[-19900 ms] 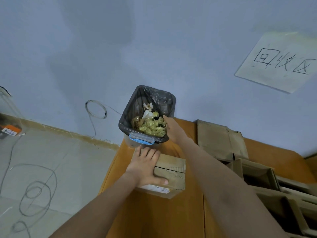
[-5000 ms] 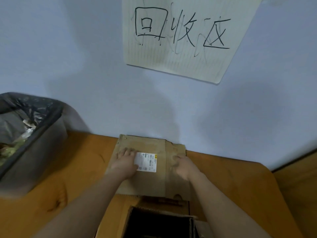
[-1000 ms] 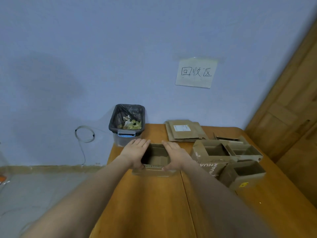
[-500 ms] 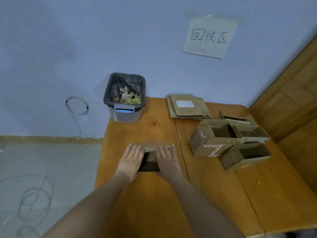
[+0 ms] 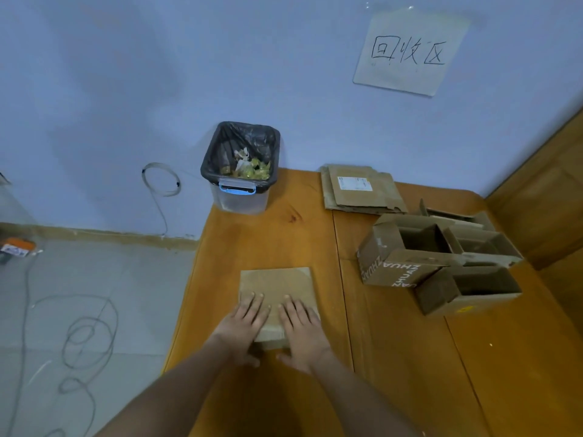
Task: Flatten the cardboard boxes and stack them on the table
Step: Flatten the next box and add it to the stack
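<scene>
Head view, left hand (image 5: 244, 326) and right hand (image 5: 301, 328) — fingers straight — pressing flattened box (image 5: 277, 291), wooden table (image 5: 394, 357)

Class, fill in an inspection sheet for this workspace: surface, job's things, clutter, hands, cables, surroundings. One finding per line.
Surface: wooden table, seams showing.
Job's things: flattened box under both hands; flat stack by the wall; open boxes clustered at right.
Clutter: lined bin holding scraps at the table's far left corner.
Hands: left hand and right hand press flat, fingers straight.
Cables: wire coil on the wall; loops on the floor.
Surroundings: handwritten paper sign on the blue wall.
</scene>
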A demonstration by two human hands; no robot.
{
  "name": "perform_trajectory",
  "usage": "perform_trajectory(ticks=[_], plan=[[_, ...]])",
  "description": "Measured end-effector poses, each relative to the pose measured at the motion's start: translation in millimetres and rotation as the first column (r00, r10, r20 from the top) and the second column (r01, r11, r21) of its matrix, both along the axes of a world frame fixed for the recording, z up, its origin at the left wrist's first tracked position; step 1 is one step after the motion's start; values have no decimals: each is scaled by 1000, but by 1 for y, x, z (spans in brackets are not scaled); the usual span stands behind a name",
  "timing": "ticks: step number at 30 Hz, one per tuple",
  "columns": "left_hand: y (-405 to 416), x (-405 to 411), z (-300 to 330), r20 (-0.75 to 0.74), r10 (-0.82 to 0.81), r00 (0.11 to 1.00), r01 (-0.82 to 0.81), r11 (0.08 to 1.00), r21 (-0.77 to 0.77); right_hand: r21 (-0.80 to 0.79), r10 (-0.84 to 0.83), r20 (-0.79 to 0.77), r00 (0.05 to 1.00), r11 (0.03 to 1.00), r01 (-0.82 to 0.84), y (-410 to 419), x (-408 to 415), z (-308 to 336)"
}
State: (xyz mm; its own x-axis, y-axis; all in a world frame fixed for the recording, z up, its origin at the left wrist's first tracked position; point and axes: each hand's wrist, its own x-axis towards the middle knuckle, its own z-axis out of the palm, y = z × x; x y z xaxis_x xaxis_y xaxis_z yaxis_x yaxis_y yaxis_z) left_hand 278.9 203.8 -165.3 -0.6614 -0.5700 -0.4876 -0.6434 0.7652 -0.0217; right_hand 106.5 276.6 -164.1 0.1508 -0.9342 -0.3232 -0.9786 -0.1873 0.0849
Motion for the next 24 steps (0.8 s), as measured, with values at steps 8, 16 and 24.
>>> perform_trajectory(ticks=[8,16,24], plan=[[-4,2,13,-67,95,993,-92,995,38,-37,23,66,998,999,-20,-1,4,10],[-13,10,18,-229,158,960,-149,987,57,-134,38,197,980,991,-12,-32,1,14],[-42,-6,9,-308,225,924,-227,973,33,-5,-28,228,973,1000,29,-105,3,20]])
